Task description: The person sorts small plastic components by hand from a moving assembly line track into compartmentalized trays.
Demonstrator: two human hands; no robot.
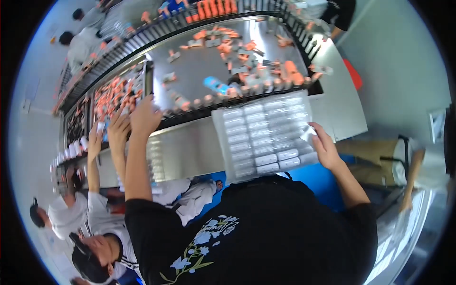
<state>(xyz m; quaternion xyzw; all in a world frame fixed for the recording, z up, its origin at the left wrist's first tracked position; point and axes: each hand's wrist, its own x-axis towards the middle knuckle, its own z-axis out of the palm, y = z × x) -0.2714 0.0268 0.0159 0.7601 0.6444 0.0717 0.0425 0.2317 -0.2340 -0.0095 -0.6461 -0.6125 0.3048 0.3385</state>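
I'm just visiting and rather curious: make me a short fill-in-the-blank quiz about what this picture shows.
1. Of the left hand and the right hand, only the ____ one is at the clear tray's edge.
2. Beyond it, grey and ____ parts lie scattered on a metal surface.
3. The flowers are printed on a shirt coloured ____.

Missing words: right; orange; black.

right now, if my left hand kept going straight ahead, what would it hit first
Your left hand points forward, so most likely the dark divider along the left side of the metal tray; blur and unclear depth leave its height uncertain.
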